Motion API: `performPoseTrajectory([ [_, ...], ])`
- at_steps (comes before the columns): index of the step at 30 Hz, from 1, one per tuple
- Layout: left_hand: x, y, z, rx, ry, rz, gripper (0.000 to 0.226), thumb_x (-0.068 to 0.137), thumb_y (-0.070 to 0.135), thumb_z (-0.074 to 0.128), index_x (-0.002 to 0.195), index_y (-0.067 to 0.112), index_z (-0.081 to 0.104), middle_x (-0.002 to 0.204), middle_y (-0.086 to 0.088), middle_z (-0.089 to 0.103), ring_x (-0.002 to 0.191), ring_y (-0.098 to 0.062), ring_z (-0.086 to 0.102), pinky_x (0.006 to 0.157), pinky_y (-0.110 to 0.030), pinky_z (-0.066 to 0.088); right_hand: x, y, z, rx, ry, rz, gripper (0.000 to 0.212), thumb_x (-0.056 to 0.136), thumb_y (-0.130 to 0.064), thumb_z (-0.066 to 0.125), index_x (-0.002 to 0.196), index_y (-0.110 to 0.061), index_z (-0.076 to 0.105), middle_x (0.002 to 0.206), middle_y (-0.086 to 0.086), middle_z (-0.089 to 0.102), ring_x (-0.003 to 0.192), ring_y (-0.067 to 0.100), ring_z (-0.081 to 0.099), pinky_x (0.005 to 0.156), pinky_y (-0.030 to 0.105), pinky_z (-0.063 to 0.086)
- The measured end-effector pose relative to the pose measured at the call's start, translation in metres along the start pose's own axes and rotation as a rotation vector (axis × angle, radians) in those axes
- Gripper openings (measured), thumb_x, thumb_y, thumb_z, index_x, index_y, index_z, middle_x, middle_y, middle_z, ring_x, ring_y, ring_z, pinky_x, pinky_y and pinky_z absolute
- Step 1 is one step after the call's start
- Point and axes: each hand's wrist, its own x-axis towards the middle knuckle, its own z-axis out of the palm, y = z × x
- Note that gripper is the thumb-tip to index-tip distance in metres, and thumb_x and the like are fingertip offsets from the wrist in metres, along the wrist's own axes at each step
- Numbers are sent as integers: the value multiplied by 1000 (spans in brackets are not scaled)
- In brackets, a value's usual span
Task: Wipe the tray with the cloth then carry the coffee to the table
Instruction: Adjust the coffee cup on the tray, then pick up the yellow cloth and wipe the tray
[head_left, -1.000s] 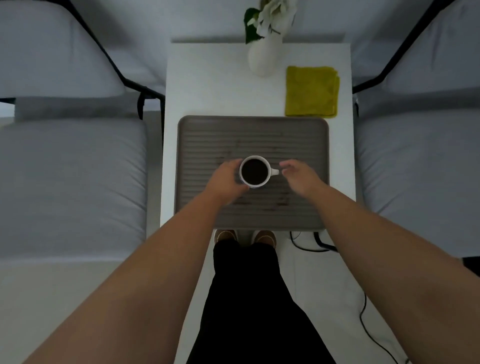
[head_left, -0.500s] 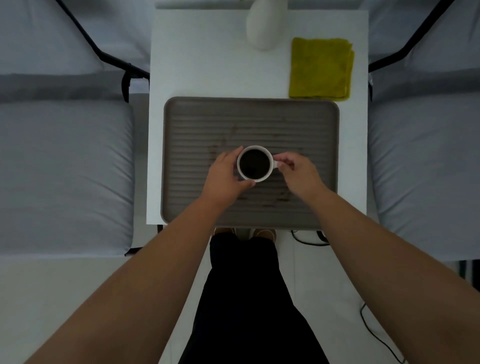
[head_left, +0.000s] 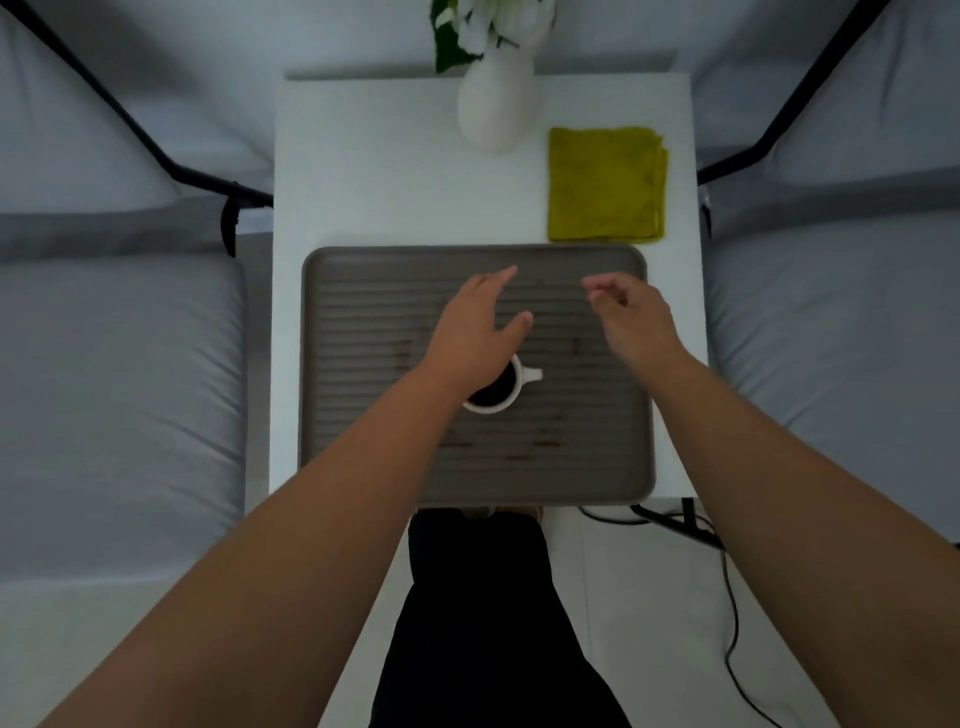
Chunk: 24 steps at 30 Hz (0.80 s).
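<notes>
A white cup of dark coffee (head_left: 501, 392) stands near the middle of a grey ribbed tray (head_left: 613, 467) that carries brown stains. The tray lies on the near part of a small white table (head_left: 374, 192). A folded yellow-green cloth (head_left: 607, 184) rests on the table just beyond the tray's far right corner. My left hand (head_left: 475, 325) hovers over the tray beyond the cup, fingers spread, and its wrist hides part of the cup's rim. My right hand (head_left: 631, 312) hangs over the tray's right part, fingers loosely curled and empty.
A white vase with white flowers (head_left: 496, 104) stands at the table's far edge, left of the cloth. Grey cushioned seats with black frames (head_left: 119, 374) flank the table on both sides. Black cables (head_left: 727, 597) trail on the floor at the near right.
Both hands have let go of the cup and moved away from me, past it, over the far half of the tray. The cup stays on the tray.
</notes>
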Motion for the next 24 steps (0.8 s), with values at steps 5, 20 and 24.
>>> performPoseTrajectory([
  [5, 59, 24, 3, -77, -34, -86, 57, 93, 30, 57, 145, 16, 38, 146, -6, 46, 135, -19, 40, 110, -26, 27, 50, -8, -25, 65, 145, 101, 25, 92, -15, 46, 110, -21, 63, 107, 3, 64, 88, 14, 57, 74, 24, 45],
  [20, 162, 39, 62, 71, -71, -129, 58, 95, 23, 48, 149, 16, 27, 151, -20, 28, 137, -37, 32, 115, -39, 26, 136, -1, -24, 159, 313, 287, 53, 79, -28, 62, 130, -16, 51, 123, 11, 60, 110, 27, 56, 95, 38, 46],
  [24, 175, 52, 62, -239, 105, -270, 48, 90, 17, 54, 137, 22, 49, 132, -13, 55, 118, -29, 53, 101, -35, 45, 148, -5, -30, 60, 213, 285, 35, 72, -10, 58, 47, -19, 35, 50, -1, 39, 49, 16, 39, 54, 28, 32],
])
